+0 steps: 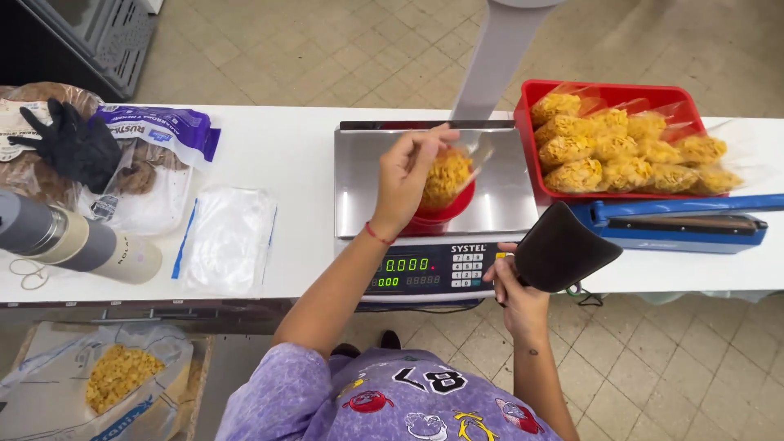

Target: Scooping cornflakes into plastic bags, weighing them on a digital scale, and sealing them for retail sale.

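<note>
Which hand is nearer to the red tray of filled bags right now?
Right. The right hand, holding a black scoop, is just below the red tray; the left hand is farther left, over the scale.

I am standing at a long white counter (294, 155) running across my view. Beige square floor tiles (327, 49) are spreading beyond it and under my feet, evenly lit. A dark metal rack (98, 33) is standing at upper left.

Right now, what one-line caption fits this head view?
Left hand holds a clear bag of yellow flakes over a red cup on the scale; right hand grips a black scoop.
</note>
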